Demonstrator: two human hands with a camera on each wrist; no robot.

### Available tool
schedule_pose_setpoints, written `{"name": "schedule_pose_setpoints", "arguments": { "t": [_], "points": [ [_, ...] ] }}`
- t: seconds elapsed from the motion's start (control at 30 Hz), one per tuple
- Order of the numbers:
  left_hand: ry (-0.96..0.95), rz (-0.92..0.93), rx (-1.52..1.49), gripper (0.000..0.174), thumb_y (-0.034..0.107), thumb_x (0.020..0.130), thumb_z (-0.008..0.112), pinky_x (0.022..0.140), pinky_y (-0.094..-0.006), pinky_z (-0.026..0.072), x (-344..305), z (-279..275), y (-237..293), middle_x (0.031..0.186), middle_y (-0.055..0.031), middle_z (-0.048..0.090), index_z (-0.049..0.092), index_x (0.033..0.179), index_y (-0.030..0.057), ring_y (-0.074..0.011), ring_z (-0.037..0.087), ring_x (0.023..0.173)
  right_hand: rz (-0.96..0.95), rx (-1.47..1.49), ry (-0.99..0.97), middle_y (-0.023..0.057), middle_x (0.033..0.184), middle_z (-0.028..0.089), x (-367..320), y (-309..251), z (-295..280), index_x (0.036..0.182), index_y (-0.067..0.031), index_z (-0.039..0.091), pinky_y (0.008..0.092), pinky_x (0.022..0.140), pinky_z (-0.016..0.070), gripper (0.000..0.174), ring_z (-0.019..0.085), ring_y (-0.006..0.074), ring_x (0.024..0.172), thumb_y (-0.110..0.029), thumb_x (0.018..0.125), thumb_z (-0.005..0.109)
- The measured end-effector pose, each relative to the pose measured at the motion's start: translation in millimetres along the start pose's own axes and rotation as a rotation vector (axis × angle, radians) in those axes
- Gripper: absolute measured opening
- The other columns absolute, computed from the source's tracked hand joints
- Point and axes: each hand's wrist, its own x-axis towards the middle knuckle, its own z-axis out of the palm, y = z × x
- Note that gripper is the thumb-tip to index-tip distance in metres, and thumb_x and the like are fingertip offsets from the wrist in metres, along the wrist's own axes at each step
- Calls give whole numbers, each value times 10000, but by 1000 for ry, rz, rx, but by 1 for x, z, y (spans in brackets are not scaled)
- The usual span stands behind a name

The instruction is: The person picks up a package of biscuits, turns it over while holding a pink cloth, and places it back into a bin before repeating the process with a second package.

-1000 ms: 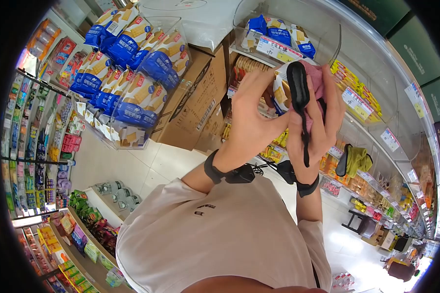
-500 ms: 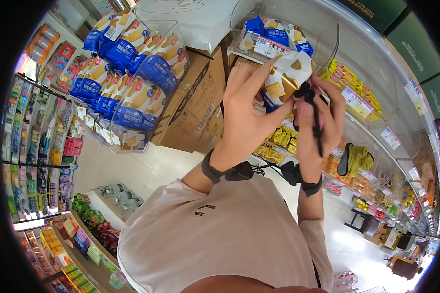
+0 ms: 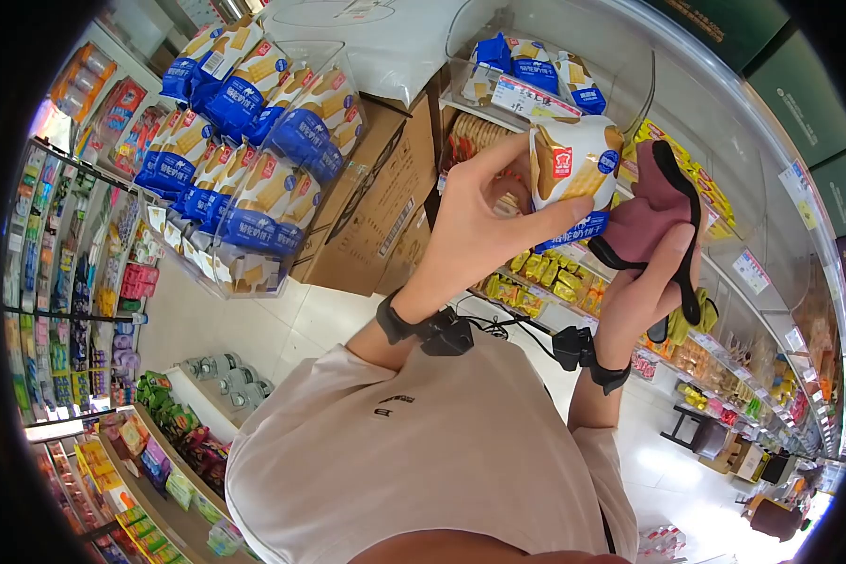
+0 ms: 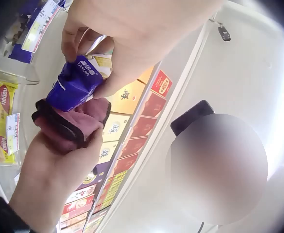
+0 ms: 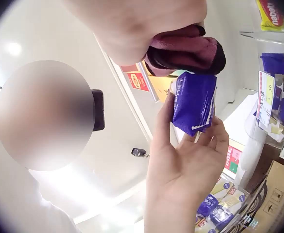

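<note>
My left hand (image 3: pixel 470 221) grips a white-and-blue biscuit packet (image 3: pixel 583 164), its printed front facing the head camera. The packet's blue end (image 4: pixel 74 90) shows in the left wrist view, thumb on one side and fingers on the other. To its right, my right hand (image 3: pixel 644 287) holds a mauve cleaning cloth (image 3: pixel 644 221) with black edging, bunched and folded over. In the right wrist view the cloth (image 5: pixel 185 51) lies right at the packet's blue end (image 5: pixel 195 102). The cloth hides part of the right fingers.
A clear bin (image 3: pixel 334 56) of similar packets stands at the left, beside a cardboard box (image 3: pixel 371 202). Behind the hands, a shelf bin holds more packets (image 3: pixel 536 66) and yellow wafer packs (image 3: pixel 663 141). A yellow-green cloth (image 3: pixel 700 315) hangs on the right shelf edge.
The packet has been turned from its side so its printed front shows. The right hand and the mauve cloth have moved from over the packet to its right side.
</note>
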Motion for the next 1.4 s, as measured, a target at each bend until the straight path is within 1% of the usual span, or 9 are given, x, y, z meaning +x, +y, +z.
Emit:
{"name": "schedule_pose_setpoints", "arguments": {
  "t": [0.23, 0.43, 0.53, 0.63, 0.73, 0.87, 1.17, 1.27, 1.4],
  "points": [
    [64, 225, 301, 572, 125, 693, 823, 645, -288, 451, -1, 4, -11, 870, -73, 586, 639, 1215, -21, -150, 553, 762, -508, -380, -249, 200, 1303, 570, 11, -7, 10, 1132, -41, 725, 425, 1022, 437, 281, 559, 365, 1192, -133, 871, 675],
    [63, 262, 508, 532, 91, 709, 828, 693, -261, 463, -4, 10, -6, 968, -68, 610, 652, 1199, -15, -134, 581, 846, -90, -127, -82, 173, 1238, 612, 13, 22, 5, 1228, 36, 624, 395, 1009, 440, 299, 564, 250, 1186, -135, 992, 558],
    [-33, 203, 483, 583, 115, 721, 840, 726, -273, 492, -7, 11, -3, 1025, -80, 635, 639, 1253, -13, -144, 605, 878, 175, -386, -28, 100, 1198, 606, 0, 37, -20, 1384, -13, 520, 280, 896, 443, 365, 540, 147, 1042, -132, 1038, 504],
    [-27, 183, 394, 637, 80, 733, 845, 767, -276, 500, -7, 16, -11, 1078, -83, 661, 572, 1297, -33, -143, 627, 928, -276, -799, -179, 80, 1138, 618, -12, 42, -25, 1444, -49, 483, 266, 825, 463, 420, 543, 135, 968, -81, 1027, 517],
    [125, 209, 152, 683, 112, 752, 856, 723, -269, 487, -3, 17, -20, 986, -94, 676, 509, 1321, -36, -135, 616, 867, 244, -111, -219, 141, 1227, 608, -13, 2, -3, 1361, 58, 516, 328, 973, 429, 441, 558, 191, 1097, -242, 1039, 499],
    [168, 117, 32, 588, 75, 811, 819, 768, -249, 505, 0, 11, -16, 1024, -95, 697, 501, 1294, -27, -116, 650, 917, 129, -143, -329, 211, 1289, 595, -14, 6, -4, 1309, 65, 562, 385, 1045, 400, 407, 572, 296, 1180, -220, 1028, 487],
    [-161, -4, 39, 491, 80, 902, 726, 916, -286, 500, 0, 8, -20, 1183, -131, 677, 522, 1312, -98, -156, 643, 1058, -143, -75, -278, 161, 1364, 515, 21, -7, 6, 1317, 30, 601, 347, 1019, 417, 404, 514, 266, 1232, -206, 1012, 483],
    [-119, -1, 18, 506, 88, 915, 712, 937, -294, 493, -1, 8, -23, 1224, -135, 658, 505, 1334, -106, -152, 620, 1099, -166, -54, -334, 189, 1457, 450, 9, 8, 7, 1455, 50, 426, 362, 1079, 379, 497, 493, 294, 1283, -172, 1013, 476],
    [11, 42, -12, 512, 84, 930, 693, 951, -292, 485, 3, 8, -18, 1243, -135, 644, 488, 1359, -107, -149, 607, 1113, 183, 61, -344, 252, 1461, 445, -25, 6, 18, 1510, 79, 290, 365, 1084, 374, 555, 503, 296, 1295, -111, 1019, 467]
  ]
}}
